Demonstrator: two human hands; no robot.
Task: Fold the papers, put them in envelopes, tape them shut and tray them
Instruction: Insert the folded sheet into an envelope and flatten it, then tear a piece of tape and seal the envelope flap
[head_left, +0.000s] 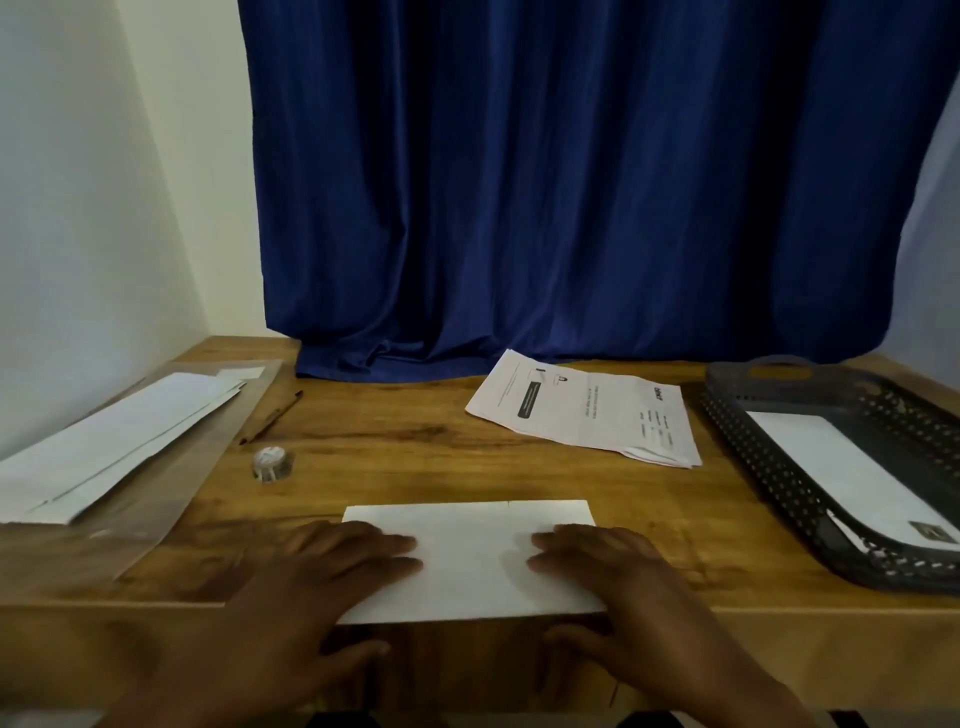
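- My left hand (332, 582) and right hand (613, 577) press flat, fingers straight, on the folded paper (470, 561) at the table's near edge.
- One envelope (852, 473) already lies in the tray (769, 467).
- Printed papers (587, 410), empty envelopes (119, 441) and tape (271, 464) remain untouched.

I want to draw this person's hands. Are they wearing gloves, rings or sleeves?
No gloves: the left hand and right hand are both bare. No rings, watch or bracelet show, though the picture is a bit blurry. No sleeves reach the wrists or the forearms in view.
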